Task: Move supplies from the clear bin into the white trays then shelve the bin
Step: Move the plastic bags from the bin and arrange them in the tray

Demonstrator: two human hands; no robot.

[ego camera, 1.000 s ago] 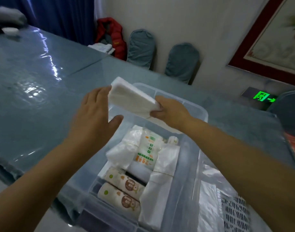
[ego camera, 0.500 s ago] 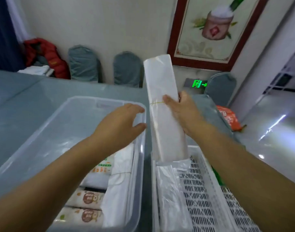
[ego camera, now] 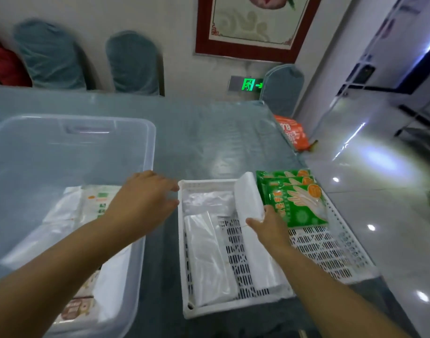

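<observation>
White slotted tray (ego camera: pixel 236 307), clear bin (ego camera: pixel 145 147), green glove packets (ego camera: pixel 299 206), grey-blue tablecloth (ego camera: pixel 221 137)

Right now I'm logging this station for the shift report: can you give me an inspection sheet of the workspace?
Surface: table under a glossy blue-grey cover.
Job's things: clear bin holds packets; left tray holds plastic bags; right tray holds green packs.
Clutter: orange bag past the table's far corner.
Hands: left hand open over the bin's rim; right hand grips a white bundle in the left tray.
Cables: nothing seen.
Surroundings: covered chairs, framed picture, green exit sign.
</observation>
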